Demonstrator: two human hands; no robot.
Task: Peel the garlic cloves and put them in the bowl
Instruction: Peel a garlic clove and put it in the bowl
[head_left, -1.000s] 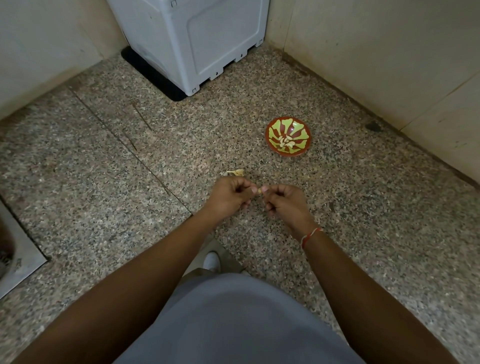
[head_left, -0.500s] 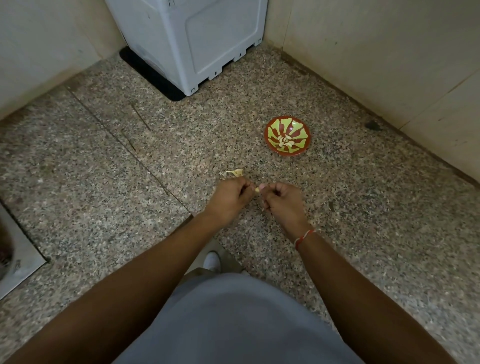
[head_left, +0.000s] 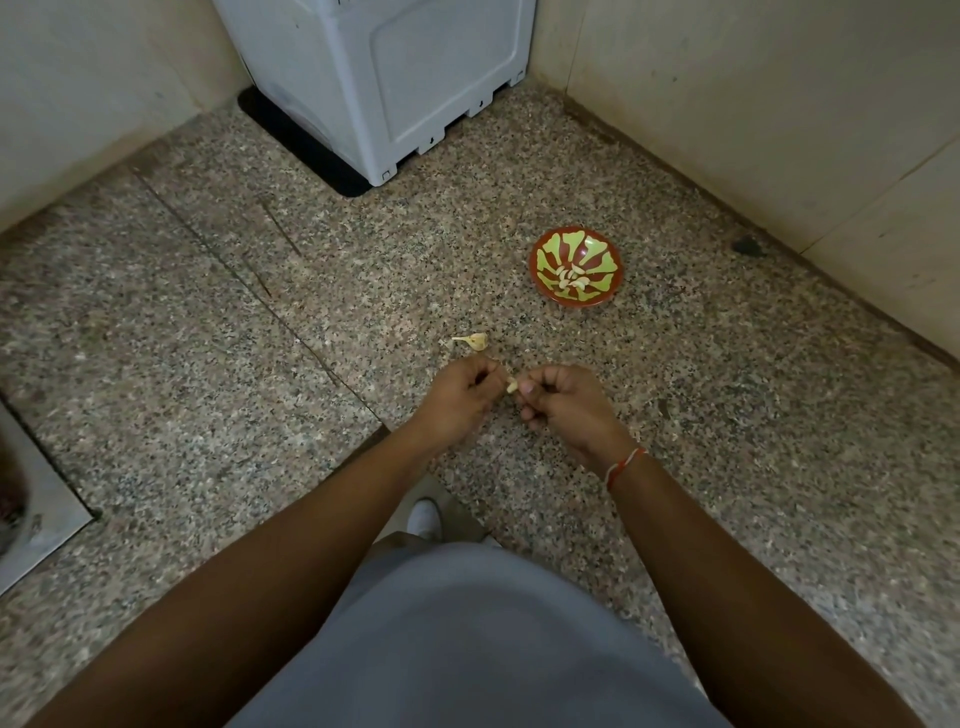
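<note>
Now | left hand (head_left: 462, 395), right hand (head_left: 563, 402) pinch one clove (head_left: 512, 386) | one bowl (head_left: 575, 270)

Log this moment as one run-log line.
left hand: pinches small pale garlic clove | right hand: pinches it | red-and-green patterned bowl: holds peeled cloves

The garlic clove (head_left: 512, 386) shows only as a pale tip between the two grips; the rest is buried behind the curled fingers of the left hand (head_left: 460, 397) and the right hand (head_left: 563, 402), so how much skin remains cannot be told. The peeled cloves (head_left: 571, 278) in the bowl (head_left: 550, 249) are too small to count. The white appliance (head_left: 395, 78) is cut off by the top edge, the metal plate (head_left: 36, 499) by the left edge.
</note>
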